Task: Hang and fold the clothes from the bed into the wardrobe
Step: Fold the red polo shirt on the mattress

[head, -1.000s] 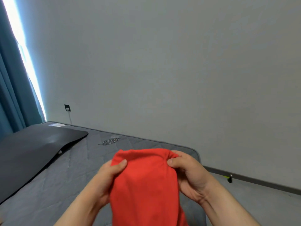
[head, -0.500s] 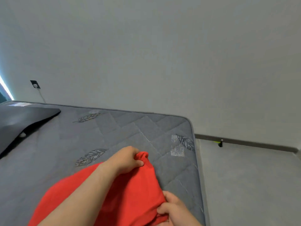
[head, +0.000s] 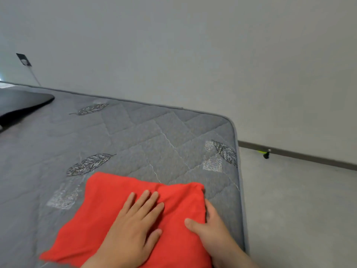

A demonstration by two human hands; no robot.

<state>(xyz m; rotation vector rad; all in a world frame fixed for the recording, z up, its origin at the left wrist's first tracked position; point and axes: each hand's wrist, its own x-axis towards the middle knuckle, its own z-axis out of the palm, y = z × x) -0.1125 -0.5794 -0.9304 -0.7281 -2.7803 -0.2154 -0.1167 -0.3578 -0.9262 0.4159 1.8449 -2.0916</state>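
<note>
The fingers (head: 146,200) of the left hand (head: 133,229) are stretched out flat and slightly spread, pressing palm-down on the red garment (head: 108,215). They grip nothing. The right hand (head: 210,229) lies at the garment's right edge: its thumb rests on top of the cloth, while its other fingers run along the edge and seem tucked against it. Whether they pinch the fabric cannot be told.

The red garment lies spread on the mattress (head: 135,136), close to its right-hand corner, with its far edge a little bunched and its near-left corner trailing toward the bottom of the view. The mattress is grey and quilted, with leaf patterns stitched in it. A black mat (head: 21,103) lies on its far left part, well apart from the garment. Beyond the mattress stands a pale wall (head: 193,55) with a dark socket (head: 24,59). To the right is a grey floor (head: 299,209), with a small doorstop (head: 266,154) at the skirting.
</note>
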